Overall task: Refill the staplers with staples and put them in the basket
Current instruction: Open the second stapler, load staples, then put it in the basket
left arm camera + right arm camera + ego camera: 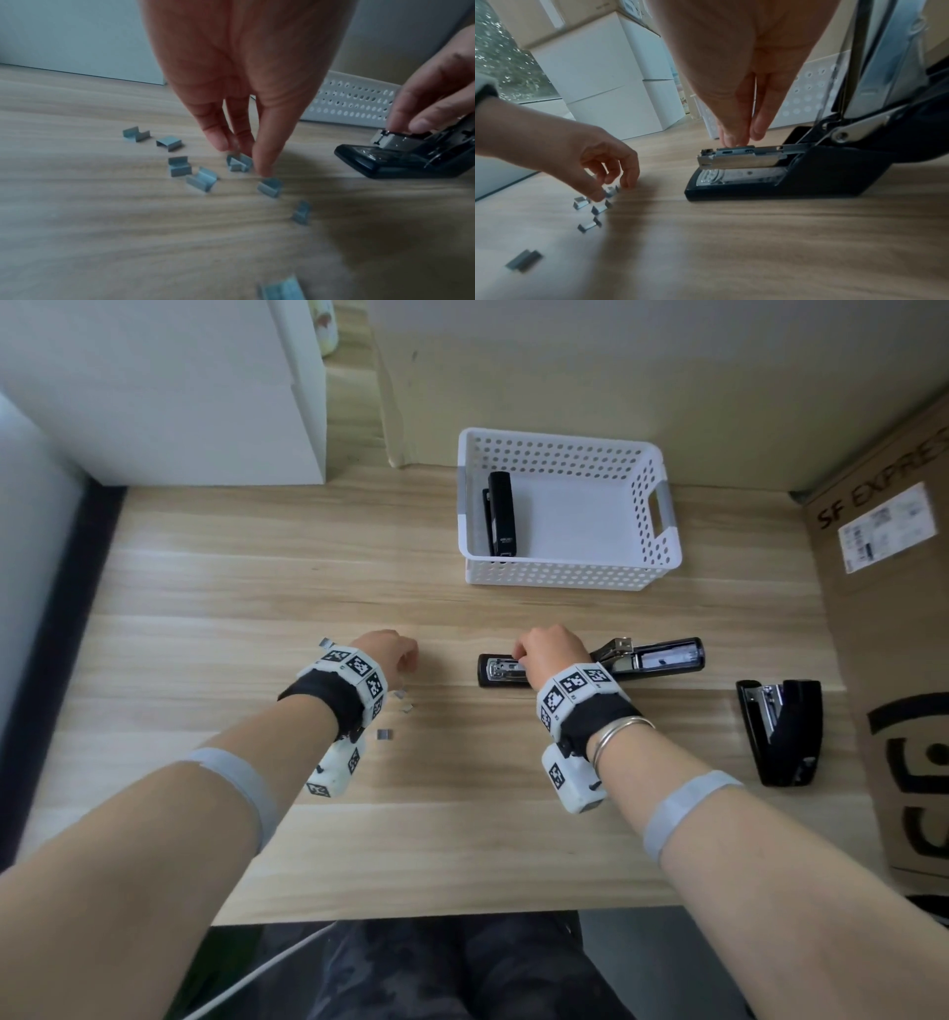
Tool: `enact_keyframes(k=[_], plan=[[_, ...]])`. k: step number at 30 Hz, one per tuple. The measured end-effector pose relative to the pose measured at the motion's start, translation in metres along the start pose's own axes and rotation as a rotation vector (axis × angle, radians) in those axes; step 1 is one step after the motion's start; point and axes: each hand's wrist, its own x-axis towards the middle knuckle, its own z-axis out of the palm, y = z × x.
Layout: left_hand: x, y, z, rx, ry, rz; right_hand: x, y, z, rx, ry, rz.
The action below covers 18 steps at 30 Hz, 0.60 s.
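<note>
The opened stapler (590, 662) lies on the wooden desk (257, 588), lid flung back to its right. The right hand (552, 652) has its fingertips (731, 138) pressed on the metal staple channel (741, 157). Left of the stapler, the left hand (385, 652) reaches down with thumb and fingers closing on one clump among the scattered staples (203, 178); the blur makes it hard to say it's actually gripped. Behind the stapler, the white basket (662, 546) holds a closed stapler (500, 513). Right of it lies another stapler (783, 731), beside a cardboard box (883, 618)
</note>
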Motion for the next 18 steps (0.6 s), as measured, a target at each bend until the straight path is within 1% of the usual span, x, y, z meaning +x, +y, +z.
enact_keyframes(k=[4,7,10,18], plan=[[0.001,0.006,0.011,0.050,0.039,0.077,-0.002,0.003,0.000,0.009,0.018,-0.017],[0.002,0.009,0.013,0.089,0.043,0.092,-0.003,0.004,0.001,0.022,0.035,-0.022],[0.004,0.009,0.013,0.053,0.038,0.088,-0.005,0.006,0.001,0.039,0.049,-0.025],[0.009,0.019,0.010,-0.070,0.150,0.110,-0.007,0.009,-0.001,0.077,0.056,-0.043]])
